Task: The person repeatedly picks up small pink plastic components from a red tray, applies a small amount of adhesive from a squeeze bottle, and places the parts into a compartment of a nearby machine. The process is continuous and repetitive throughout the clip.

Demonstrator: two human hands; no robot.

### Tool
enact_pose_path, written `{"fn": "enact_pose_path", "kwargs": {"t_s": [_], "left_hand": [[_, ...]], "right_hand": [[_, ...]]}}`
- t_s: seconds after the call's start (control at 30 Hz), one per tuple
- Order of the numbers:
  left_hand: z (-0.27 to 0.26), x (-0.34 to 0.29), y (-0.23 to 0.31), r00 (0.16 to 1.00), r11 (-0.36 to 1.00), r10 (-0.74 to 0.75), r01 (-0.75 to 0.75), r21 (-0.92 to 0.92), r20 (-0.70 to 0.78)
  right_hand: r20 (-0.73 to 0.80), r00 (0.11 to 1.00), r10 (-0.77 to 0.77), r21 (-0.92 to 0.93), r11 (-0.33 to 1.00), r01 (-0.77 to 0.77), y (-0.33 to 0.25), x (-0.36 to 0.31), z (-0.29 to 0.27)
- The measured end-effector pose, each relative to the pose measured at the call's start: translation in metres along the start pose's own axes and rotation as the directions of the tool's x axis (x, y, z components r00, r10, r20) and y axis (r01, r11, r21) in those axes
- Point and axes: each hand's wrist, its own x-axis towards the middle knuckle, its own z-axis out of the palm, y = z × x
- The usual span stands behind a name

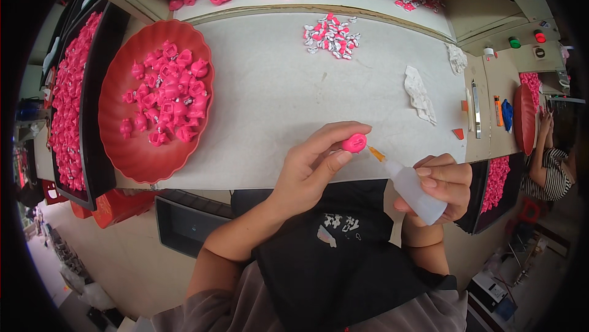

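Between the thumb and fingers of my left hand (316, 163) is a small pink plastic part (354, 143), held above the table's near edge. My right hand (445, 185) is wrapped round a translucent white squeeze bottle (418, 196). The bottle lies tilted, its amber dispensing tip (377, 153) pointing at the pink part. Tip and part are very close; whether they touch I cannot tell. Farther back on the white tabletop (264, 86) lies a pile of small pink and white pieces (332, 36).
At the left, a red scalloped bowl (116, 142) holds many pink parts, beside a black tray (101, 86) of more. A shelf (362, 2) at the back bears further heaps. White cloths (420, 96) lie at the right. A person in a striped top (552, 175) sits farther right.
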Motion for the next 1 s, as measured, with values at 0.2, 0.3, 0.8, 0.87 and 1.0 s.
{"fn": "enact_pose_path", "kwargs": {"t_s": [0.2,0.3,0.8,0.87,1.0], "left_hand": [[-0.001,0.001,-0.005,0.988,0.962,0.153,-0.147,0.231,-0.006],[0.000,0.000,-0.005,0.992,0.967,0.123,-0.120,0.223,0.000],[0.002,0.000,-0.006,0.995,0.978,0.094,-0.089,0.189,-0.015],[0.000,0.000,-0.006,0.997,0.982,0.077,-0.072,0.173,-0.021],[-0.011,0.002,-0.005,0.991,0.972,-0.132,0.130,-0.194,0.004]], "right_hand": [[0.038,0.999,0.007,-0.042,0.999,-0.006,-0.004,0.003,0.000],[0.022,0.999,0.034,0.006,0.999,-0.034,-0.002,0.004,-0.001],[0.045,0.999,0.012,0.017,1.000,-0.012,0.000,0.004,0.000],[0.042,0.998,0.038,0.089,0.995,-0.041,0.004,0.006,-0.002],[-0.060,0.981,0.187,0.307,0.938,-0.160,0.030,0.013,-0.011]]}}
